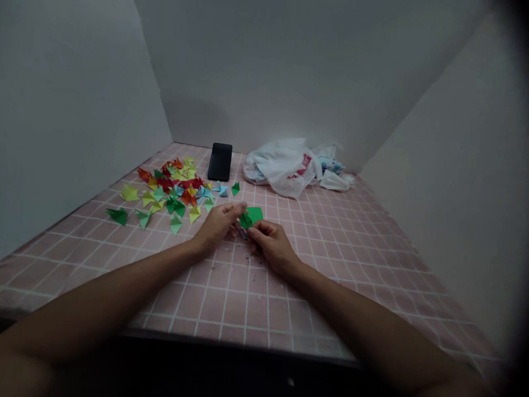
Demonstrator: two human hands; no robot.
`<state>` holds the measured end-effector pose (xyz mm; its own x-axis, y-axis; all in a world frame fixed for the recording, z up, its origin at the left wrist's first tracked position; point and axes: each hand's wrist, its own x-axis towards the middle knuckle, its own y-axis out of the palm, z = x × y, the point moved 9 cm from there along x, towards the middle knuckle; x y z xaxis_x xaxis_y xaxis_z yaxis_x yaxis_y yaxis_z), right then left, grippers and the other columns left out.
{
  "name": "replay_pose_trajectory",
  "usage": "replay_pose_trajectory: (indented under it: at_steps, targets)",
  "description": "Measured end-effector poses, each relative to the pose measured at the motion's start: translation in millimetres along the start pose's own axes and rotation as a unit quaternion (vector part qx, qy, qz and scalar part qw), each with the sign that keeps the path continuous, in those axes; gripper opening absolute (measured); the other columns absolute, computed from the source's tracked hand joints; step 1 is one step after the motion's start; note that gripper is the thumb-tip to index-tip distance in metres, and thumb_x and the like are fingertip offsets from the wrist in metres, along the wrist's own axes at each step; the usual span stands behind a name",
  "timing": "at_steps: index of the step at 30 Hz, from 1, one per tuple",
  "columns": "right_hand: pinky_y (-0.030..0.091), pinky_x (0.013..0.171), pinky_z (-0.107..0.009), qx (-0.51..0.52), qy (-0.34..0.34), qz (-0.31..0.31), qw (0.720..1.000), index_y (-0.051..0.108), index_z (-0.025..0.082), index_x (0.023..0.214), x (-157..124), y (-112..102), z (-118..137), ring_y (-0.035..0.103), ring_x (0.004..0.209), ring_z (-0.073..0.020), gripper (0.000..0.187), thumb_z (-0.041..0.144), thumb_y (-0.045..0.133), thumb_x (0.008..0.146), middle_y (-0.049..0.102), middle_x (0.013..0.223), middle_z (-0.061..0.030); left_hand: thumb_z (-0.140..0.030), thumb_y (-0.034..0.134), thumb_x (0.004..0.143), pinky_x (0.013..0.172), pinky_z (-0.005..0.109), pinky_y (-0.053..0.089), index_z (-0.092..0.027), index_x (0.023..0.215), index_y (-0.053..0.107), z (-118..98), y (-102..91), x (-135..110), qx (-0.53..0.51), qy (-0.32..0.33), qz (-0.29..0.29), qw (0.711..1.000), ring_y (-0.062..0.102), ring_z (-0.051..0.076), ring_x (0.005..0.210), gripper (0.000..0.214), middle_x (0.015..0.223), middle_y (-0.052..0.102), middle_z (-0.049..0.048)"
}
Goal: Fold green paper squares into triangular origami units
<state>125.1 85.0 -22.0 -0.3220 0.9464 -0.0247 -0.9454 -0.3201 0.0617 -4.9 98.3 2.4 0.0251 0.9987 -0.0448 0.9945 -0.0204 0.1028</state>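
Observation:
Between my two hands is a small folded piece of green paper [245,221]. My left hand [221,223] pinches its left side, thumb and fingers closed on it. From the right, my right hand [270,241] grips its lower edge between thumb and forefinger. Just behind the folded piece, a flat bright green paper sheet [255,214] shows; whether it is joined to the folded piece I cannot tell. Something small and pale sits below the fingers, mostly hidden.
Many-coloured folded paper pieces [176,190] lie heaped at the left, some apart from the pile. A black phone [220,161] lies at the back. Right of it are a white plastic bag [285,165] and crumpled wrappings [333,168]. Small crumbs dot the pink checked tablecloth [231,309]. Walls enclose three sides.

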Motion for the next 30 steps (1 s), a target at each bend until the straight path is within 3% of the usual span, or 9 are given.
replay_pose_trajectory:
  at_steps: [5, 12, 16, 21, 30]
  targets:
    - [0.030, 0.044, -0.023, -0.058, -0.035, 0.018, 0.998, 0.054, 0.021, 0.064, -1.3, 4.0, 5.7, 0.043, 0.044, -0.0089, 0.029, 0.040, 0.067, 0.082, 0.051, 0.052, 0.0053, -0.055, 0.081, 0.069, 0.043, 0.020, 0.033, -0.016, 0.059, 0.061, -3.5, 7.9, -5.3, 0.023, 0.033, 0.014, 0.999, 0.045, 0.008, 0.043, 0.044, 0.050, 0.052, -0.0040]
    - [0.031, 0.043, -0.022, 0.011, -0.027, 0.035, 0.999, 0.054, 0.020, 0.067, -1.3, 7.3, 6.6, 0.042, 0.043, -0.0078, 0.032, 0.044, 0.070, 0.080, 0.051, 0.054, 0.0057, -0.057, 0.077, 0.074, 0.044, 0.020, 0.035, -0.016, 0.071, 0.070, -5.5, 5.0, -2.3, 0.007, 0.024, 0.012, 1.000, 0.047, 0.009, 0.044, 0.042, 0.051, 0.056, -0.0028]
    - [0.031, 0.042, -0.022, 0.022, -0.023, 0.013, 0.999, 0.053, 0.020, 0.065, -0.3, 3.4, 3.9, 0.045, 0.043, -0.0082, 0.032, 0.043, 0.071, 0.078, 0.051, 0.052, 0.0056, -0.064, 0.069, 0.080, 0.047, 0.021, 0.040, -0.016, 0.081, 0.070, -5.0, 5.4, -2.0, 0.038, 0.024, 0.021, 0.999, 0.054, 0.011, 0.047, 0.048, 0.053, 0.059, -0.0016]
    - [0.033, 0.042, -0.022, 0.041, -0.030, 0.015, 0.999, 0.054, 0.019, 0.065, 0.8, 4.1, 7.0, 0.045, 0.042, -0.0078, 0.030, 0.041, 0.070, 0.078, 0.053, 0.051, 0.0052, -0.052, 0.081, 0.067, 0.044, 0.020, 0.033, -0.017, 0.066, 0.057, -4.1, 12.3, -4.1, 0.059, 0.022, 0.047, 0.997, 0.046, 0.008, 0.044, 0.042, 0.052, 0.054, -0.0052]
    - [0.040, 0.042, -0.021, 0.123, 0.010, 0.067, 0.990, 0.058, 0.018, 0.071, 2.5, 11.9, -1.1, 0.052, 0.043, -0.0075, 0.041, 0.053, 0.080, 0.074, 0.060, 0.062, 0.0035, -0.052, 0.070, 0.077, 0.046, 0.021, 0.033, -0.018, 0.061, 0.056, -9.5, 4.1, 0.6, 0.067, 0.061, 0.031, 0.995, 0.045, 0.008, 0.044, 0.040, 0.049, 0.053, -0.0037]
